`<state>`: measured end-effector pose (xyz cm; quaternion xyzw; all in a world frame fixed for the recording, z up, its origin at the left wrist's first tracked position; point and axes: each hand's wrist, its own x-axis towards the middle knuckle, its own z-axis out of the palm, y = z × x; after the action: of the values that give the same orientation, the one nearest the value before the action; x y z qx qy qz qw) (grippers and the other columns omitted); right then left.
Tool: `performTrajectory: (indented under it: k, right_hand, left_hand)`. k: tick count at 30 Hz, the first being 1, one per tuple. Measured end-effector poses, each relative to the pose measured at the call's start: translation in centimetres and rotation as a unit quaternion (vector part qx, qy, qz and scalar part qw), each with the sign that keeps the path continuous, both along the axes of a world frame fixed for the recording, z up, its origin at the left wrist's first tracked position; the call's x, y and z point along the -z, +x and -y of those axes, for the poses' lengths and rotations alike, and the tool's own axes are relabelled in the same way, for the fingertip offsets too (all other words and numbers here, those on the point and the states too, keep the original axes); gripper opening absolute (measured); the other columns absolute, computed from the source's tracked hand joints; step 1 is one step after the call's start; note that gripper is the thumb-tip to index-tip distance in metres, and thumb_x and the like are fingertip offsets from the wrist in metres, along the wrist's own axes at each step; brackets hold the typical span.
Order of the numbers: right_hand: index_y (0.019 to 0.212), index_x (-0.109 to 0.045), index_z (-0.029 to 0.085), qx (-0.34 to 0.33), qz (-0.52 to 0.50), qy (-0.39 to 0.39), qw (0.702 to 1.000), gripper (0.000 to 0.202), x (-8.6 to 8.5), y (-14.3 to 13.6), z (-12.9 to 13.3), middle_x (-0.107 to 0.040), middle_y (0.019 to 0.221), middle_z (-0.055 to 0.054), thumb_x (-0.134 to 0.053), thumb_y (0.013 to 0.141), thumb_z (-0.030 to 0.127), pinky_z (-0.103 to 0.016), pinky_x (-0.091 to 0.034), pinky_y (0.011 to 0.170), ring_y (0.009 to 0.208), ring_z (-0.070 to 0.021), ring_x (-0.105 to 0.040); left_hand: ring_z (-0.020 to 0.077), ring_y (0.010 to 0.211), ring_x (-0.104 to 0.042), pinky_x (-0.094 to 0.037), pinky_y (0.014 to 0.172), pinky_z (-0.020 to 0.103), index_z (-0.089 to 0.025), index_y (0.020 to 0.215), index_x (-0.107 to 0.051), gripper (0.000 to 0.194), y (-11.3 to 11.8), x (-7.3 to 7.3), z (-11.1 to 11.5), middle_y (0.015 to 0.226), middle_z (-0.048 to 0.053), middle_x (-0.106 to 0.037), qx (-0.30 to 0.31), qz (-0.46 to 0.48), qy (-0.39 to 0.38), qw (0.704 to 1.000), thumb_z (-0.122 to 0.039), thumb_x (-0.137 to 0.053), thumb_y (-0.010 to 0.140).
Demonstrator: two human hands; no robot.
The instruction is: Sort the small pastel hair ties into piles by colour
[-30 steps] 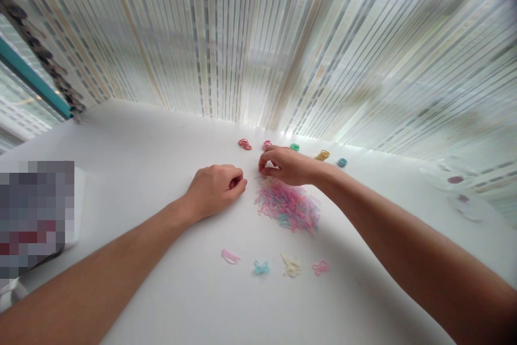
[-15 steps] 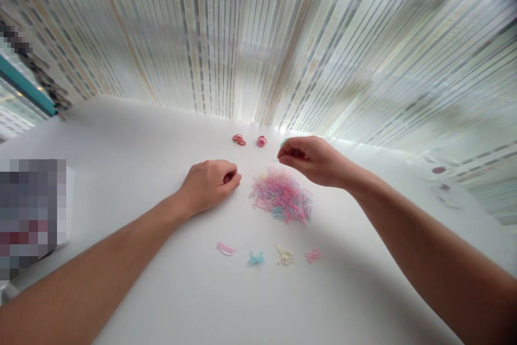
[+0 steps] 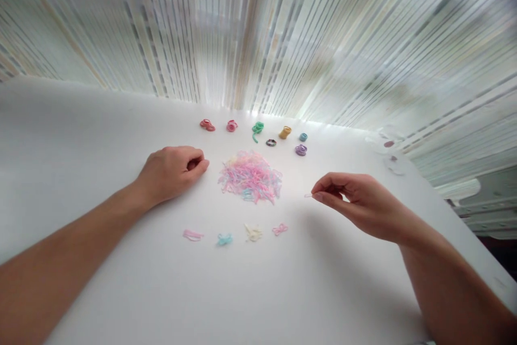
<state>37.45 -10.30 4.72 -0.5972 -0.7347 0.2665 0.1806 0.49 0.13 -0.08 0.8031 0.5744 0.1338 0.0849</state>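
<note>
My right hand [image 3: 347, 199] is closed in a pinch on a small pale pink rubber band [image 3: 308, 195], held above the white table to the right of the pile. My left hand [image 3: 175, 173] rests on the table in a loose fist, and nothing shows in it. Between my hands lies a heap of pastel rubber bands [image 3: 250, 177], mostly pink with some blue and cream. Nearer to me, four-coloured sorting shows as small separate bunches: pink bands [image 3: 193, 235], light blue bands [image 3: 224, 239], cream bands [image 3: 253, 233] and more pink bands [image 3: 280, 229].
Along the back of the white table [image 3: 242, 291] sit coiled bundles: red [image 3: 207, 125], deep pink [image 3: 231, 126], green [image 3: 257, 128], yellow [image 3: 285, 132], blue [image 3: 303, 136] and purple [image 3: 301, 150]. A dark multicoloured ring [image 3: 271, 142] lies among them. Behind hangs a striped curtain [image 3: 226, 33].
My right hand has moved from above the back of the heap to its right side, nearer to me, with the band in its fingertips. The view has swung right; my left hand keeps its fist.
</note>
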Motion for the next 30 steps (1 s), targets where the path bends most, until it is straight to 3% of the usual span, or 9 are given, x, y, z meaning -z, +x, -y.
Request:
performTrajectory:
  k: [6, 12, 24, 30]
  right_hand:
    - [0.089, -0.072, 0.024, -0.042, 0.049, -0.025, 0.998, 0.015, 1.0, 0.3, 1.5, -0.07, 0.08, 0.0, -0.061, 0.098, 0.031, -0.028, -0.044, 0.06, 0.068, -0.0144, -0.056]
    - [0.089, -0.07, 0.023, -0.08, 0.034, -0.05, 0.995, 0.013, 1.7, 0.0, 1.9, -0.069, 0.08, 0.0, -0.058, 0.095, 0.02, -0.027, -0.045, 0.062, 0.069, -0.014, -0.054]
    - [0.09, -0.07, 0.021, -0.123, 0.037, -0.066, 0.99, 0.014, 1.4, 0.0, 2.2, -0.067, 0.08, 0.001, -0.06, 0.09, 0.011, -0.025, -0.044, 0.066, 0.07, -0.0123, -0.055]
    - [0.09, -0.071, 0.022, -0.134, 0.033, -0.07, 0.988, 0.013, 1.4, -0.1, 2.4, -0.066, 0.079, 0.0, -0.063, 0.091, 0.013, -0.026, -0.044, 0.065, 0.069, -0.013, -0.056]
  left_hand:
    - [0.0168, 0.069, -0.053, -0.031, 0.066, 0.031, -0.022, 0.075, -0.06, 0.036, -0.3, 0.0, -0.2, 0.075, 0.001, -0.065, -0.004, -0.018, 0.0, 1.0, -0.05, -0.044, 0.092]
    - [0.0171, 0.068, -0.053, -0.032, 0.066, 0.031, -0.022, 0.075, -0.061, 0.036, -0.2, 0.0, -0.2, 0.073, 0.001, -0.064, -0.008, -0.024, 0.004, 1.0, -0.051, -0.045, 0.09]
    - [0.0173, 0.066, -0.053, -0.033, 0.065, 0.031, -0.024, 0.075, -0.061, 0.04, -0.9, 0.6, -1.0, 0.071, 0.0, -0.062, -0.015, -0.029, 0.023, 0.999, -0.058, -0.045, 0.088]
    - [0.0158, 0.069, -0.053, -0.032, 0.067, 0.029, -0.022, 0.079, -0.064, 0.036, -0.7, 0.2, -0.7, 0.074, 0.0, -0.064, -0.015, -0.039, 0.02, 0.999, -0.053, -0.048, 0.09]
